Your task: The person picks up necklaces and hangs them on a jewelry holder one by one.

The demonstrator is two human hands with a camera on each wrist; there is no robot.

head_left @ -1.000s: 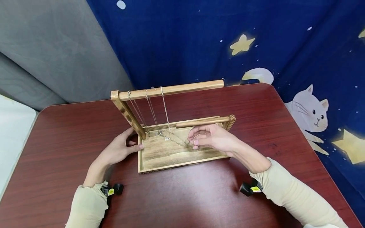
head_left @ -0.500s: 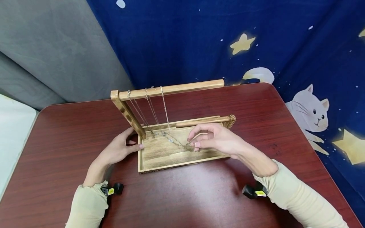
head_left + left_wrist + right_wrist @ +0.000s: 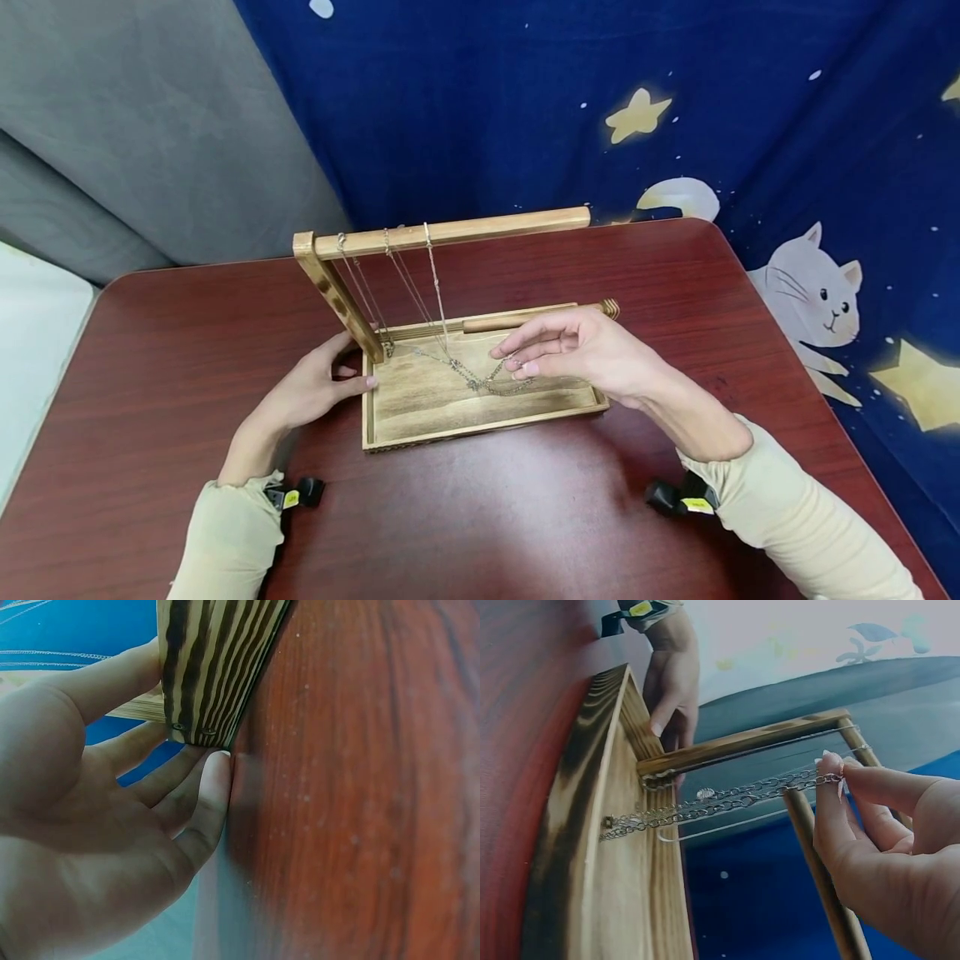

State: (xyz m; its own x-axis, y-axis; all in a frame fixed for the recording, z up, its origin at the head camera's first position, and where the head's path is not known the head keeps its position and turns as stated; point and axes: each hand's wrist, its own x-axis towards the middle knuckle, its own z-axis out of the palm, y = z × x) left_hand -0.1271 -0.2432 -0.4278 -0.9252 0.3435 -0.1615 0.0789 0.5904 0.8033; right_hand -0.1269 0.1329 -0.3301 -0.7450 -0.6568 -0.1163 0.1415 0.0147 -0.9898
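A wooden jewelry stand has a shallow tray [image 3: 427, 417], a left post [image 3: 337, 296] and a top bar [image 3: 517, 223]. Several thin necklaces [image 3: 435, 279] hang from that bar at its left part. My left hand [image 3: 311, 387] grips the tray's left end, its thumb at the rim; the left wrist view has the thumb and fingers against the striped wood [image 3: 214, 667]. Over the tray, my right hand [image 3: 600, 354] pinches a silver chain necklace [image 3: 742, 796] between thumb and index finger. Its strands slope down leftward to the tray, with a small clear stone [image 3: 705, 794] along them.
A lower, shorter wooden bar [image 3: 498, 322] runs along the right rear of the tray. The stand sits on a reddish-brown table [image 3: 480, 517]. Behind the table hang a blue curtain [image 3: 465, 108] with stars and a grey curtain [image 3: 165, 125].
My right hand has shifted a little to the right and up. The pinched chain and its pendants have slid rightward across the tray. My left hand has stayed in place.
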